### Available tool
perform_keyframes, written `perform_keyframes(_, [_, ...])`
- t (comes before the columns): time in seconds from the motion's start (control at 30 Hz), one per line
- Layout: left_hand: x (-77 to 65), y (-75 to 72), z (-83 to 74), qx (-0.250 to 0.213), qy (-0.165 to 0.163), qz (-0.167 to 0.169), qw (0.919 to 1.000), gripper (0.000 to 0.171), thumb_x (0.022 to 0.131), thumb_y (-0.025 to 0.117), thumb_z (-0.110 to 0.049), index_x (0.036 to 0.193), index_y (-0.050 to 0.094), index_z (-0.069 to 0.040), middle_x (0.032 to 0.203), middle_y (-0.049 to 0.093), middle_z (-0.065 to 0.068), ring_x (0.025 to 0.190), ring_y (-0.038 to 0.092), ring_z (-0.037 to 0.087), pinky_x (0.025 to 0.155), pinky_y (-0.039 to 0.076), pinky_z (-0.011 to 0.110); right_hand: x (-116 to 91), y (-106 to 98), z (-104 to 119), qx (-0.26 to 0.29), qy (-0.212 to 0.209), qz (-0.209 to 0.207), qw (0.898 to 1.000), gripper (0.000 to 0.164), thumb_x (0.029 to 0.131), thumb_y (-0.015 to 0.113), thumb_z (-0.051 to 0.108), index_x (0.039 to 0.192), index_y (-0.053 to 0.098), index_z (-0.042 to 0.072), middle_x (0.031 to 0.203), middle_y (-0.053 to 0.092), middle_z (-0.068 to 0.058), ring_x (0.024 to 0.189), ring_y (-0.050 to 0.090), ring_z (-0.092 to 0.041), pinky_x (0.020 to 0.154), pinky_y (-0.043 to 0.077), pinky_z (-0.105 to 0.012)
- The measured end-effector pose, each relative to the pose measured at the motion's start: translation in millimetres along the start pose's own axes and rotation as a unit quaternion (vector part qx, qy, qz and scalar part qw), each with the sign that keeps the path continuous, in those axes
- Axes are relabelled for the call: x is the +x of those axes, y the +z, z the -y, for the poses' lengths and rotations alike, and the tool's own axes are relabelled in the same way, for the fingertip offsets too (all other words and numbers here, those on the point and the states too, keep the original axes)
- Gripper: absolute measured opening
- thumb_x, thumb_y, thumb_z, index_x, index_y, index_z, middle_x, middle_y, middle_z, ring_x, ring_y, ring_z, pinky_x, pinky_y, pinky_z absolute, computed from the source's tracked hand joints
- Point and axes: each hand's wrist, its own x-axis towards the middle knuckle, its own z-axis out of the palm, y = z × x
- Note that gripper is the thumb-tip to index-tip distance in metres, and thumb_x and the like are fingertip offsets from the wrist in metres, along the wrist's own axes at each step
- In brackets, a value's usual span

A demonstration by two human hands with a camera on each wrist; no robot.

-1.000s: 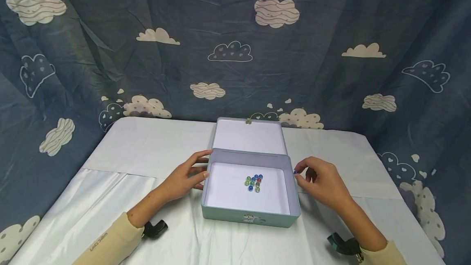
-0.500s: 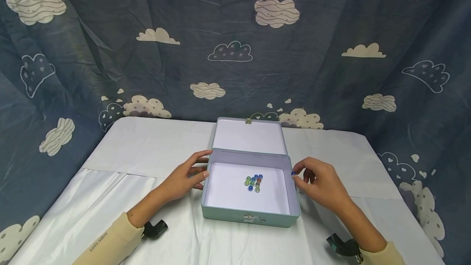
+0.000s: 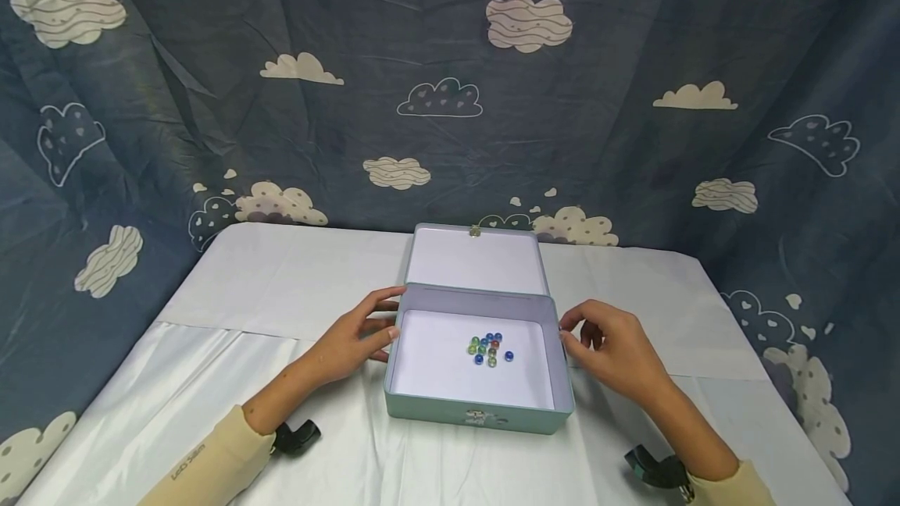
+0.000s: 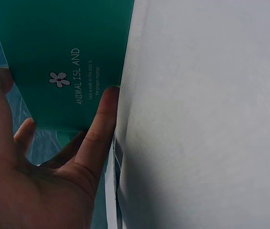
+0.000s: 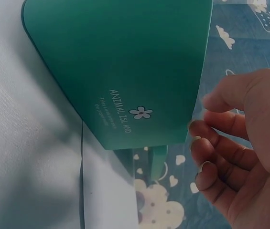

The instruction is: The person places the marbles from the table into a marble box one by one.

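Note:
A green tin box [image 3: 422, 408] stands on the white cloth, its hinged lid [image 3: 471, 260] laid back behind it. Inside, several blue, green and red glass marbles [image 3: 483, 343] sit in a cluster on the pale floor. One blue marble [image 3: 508, 356] lies apart, just right of them. My left hand [image 3: 348, 346] rests against the box's left side, thumb by the rim and fingers relaxed along the wall. At the right rim is my right hand [image 3: 615, 346], fingers loosely bent. In the right wrist view its thumb and fingers [image 5: 203, 149] hold nothing, beside the printed green wall.
White cloth [image 3: 295, 279] covers the table around the box. A dark blue curtain [image 3: 450, 139] printed with clouds hangs behind and at both sides. Black camera mounts [image 3: 298, 437] are worn on both wrists.
The blue marble that my right fingertips pinched at the right rim has been let go and now lies on the box floor. My left hand has stayed put.

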Motion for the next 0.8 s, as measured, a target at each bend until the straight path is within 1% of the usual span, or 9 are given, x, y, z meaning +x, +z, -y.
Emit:
perform_keyframes(0.13, [-0.7, -0.3, -0.1, -0.002, -0.001, 0.000, 1.0000, 0.064, 0.110, 0.063, -0.025, 0.165, 0.033, -0.034, 0.159, 0.044, 0.022, 0.143, 0.052, 0.046, 0.080, 0.066, 0.035, -0.3, -0.7, -2.6, 0.002, -0.004, -0.001, 1.000, 0.021, 0.089, 0.082, 0.000, 0.101, 0.074, 0.014, 0.089, 0.066, 0.008, 0.069, 0.057, -0.014, 0.058, 0.048, -0.023])
perform_keyframes(0.37, [-1.0, -1.1, 0.3, -0.005, -0.002, 0.001, 1.0000, 0.064, 0.109, 0.064, -0.026, 0.165, 0.034, -0.035, 0.159, 0.044, 0.022, 0.142, 0.052, 0.045, 0.080, 0.066, 0.036, -3.5, -4.5, -8.0, -0.004, 0.007, -0.008, 1.000, 0.019, 0.090, 0.079, -0.001, 0.103, 0.074, 0.013, 0.090, 0.067, 0.007, 0.069, 0.055, -0.012, 0.058, 0.048, -0.023])
perform_keyframes(0.53, [-1.1, -1.9, -0.3, -0.007, 0.010, -0.003, 0.9999, 0.064, 0.108, 0.066, -0.023, 0.165, 0.036, -0.031, 0.157, 0.046, 0.023, 0.140, 0.055, 0.045, 0.081, 0.066, 0.036, -6.0, -7.7, -14.4, -0.015, 0.012, -0.017, 1.000, 0.018, 0.091, 0.078, -0.001, 0.103, 0.074, 0.012, 0.091, 0.068, 0.006, 0.070, 0.055, -0.013, 0.059, 0.048, -0.023])
perform_keyframes(0.7, [-1.8, -4.9, -1.8, 0.008, 0.034, -0.025, 0.9991, 0.063, 0.106, 0.069, -0.020, 0.163, 0.042, -0.022, 0.156, 0.049, 0.020, 0.137, 0.058, 0.043, 0.081, 0.066, 0.036, -10.0, -9.3, -22.3, -0.024, 0.039, -0.022, 0.999, 0.020, 0.093, 0.077, 0.003, 0.110, 0.072, 0.012, 0.095, 0.069, 0.002, 0.073, 0.056, -0.012, 0.062, 0.051, -0.024])
perform_keyframes(0.8, [-3.5, -10.0, -1.4, 0.048, 0.049, -0.049, 0.9965, 0.061, 0.106, 0.069, -0.022, 0.162, 0.045, -0.017, 0.155, 0.054, 0.016, 0.136, 0.059, 0.040, 0.090, 0.064, 0.040, -12.8, -11.7, -27.5, -0.032, 0.049, -0.026, 0.998, 0.021, 0.093, 0.077, 0.004, 0.112, 0.071, 0.011, 0.097, 0.069, 0.000, 0.076, 0.057, -0.014, 0.063, 0.053, -0.026])
